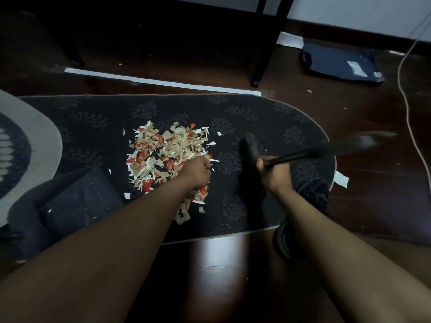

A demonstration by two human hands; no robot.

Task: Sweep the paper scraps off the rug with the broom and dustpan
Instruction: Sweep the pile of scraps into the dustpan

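1. Scraps (168, 157), tan, red and white, lie heaped near the middle of the dark rug (268, 117), with a few stray bits just beside the heap
2. The rug is a long oval with a flower pattern, lying on a dark wood floor (221, 264)
3. The left hand (198, 172) sits at the near right edge of the heap, fingers curled into a fist; its grip is closed, but I cannot tell whether it holds any paper
4. The right hand (274, 173) has its grip wrapped round the dark handle of the broom (303, 155), which runs up and to the right and is blurred at its far end
5. The dark head of the broom stands on the rug just right of the heap, between the two hands
6. The dustpan (77, 201), dark and see-through, rests at the near left of the heap, partly on the rug
7. A grey and dark mat (35, 141) overlaps the rug's left end
8. A dark shoe (314, 194) is planted on the rug's near right edge
9. A white strip (163, 82) lies on the floor along the rug's far side, and a dark bag (342, 64) lies well apart at the far right, near a cord (405, 101)
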